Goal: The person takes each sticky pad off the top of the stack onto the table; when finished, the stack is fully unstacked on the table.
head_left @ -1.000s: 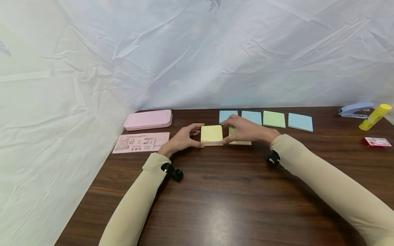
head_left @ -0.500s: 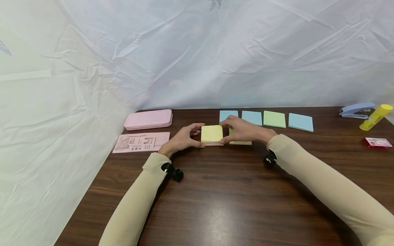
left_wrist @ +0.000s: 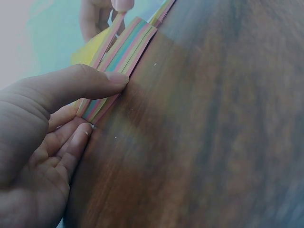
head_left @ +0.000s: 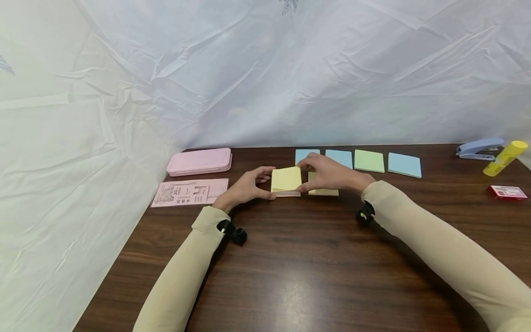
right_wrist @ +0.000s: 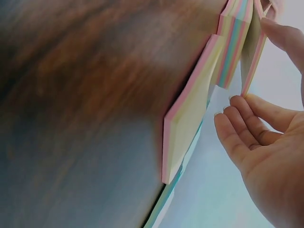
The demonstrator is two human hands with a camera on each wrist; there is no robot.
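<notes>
Left hand (left_wrist: 42, 137): fills the lower left, thumb stretched across to press the near edge of the pad, fingers curled beneath it.
Pad of sticky notes (left_wrist: 118, 66): seen edge-on, striped pink, green, blue and yellow, lying on the table.
Top bunch of sheets (left_wrist: 107, 42): lifted slightly away from the rest of the pad.
Right hand (left_wrist: 102, 14): only fingers show at the top, pinching the lifted sheets.
Table (left_wrist: 204, 133): dark brown wood grain, blurred.

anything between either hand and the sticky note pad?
Nothing visible. The left hand holds the sticky note pad at its left edge, and the right hand pinches the top layers at its right edge, lifting them off the stack.
</notes>
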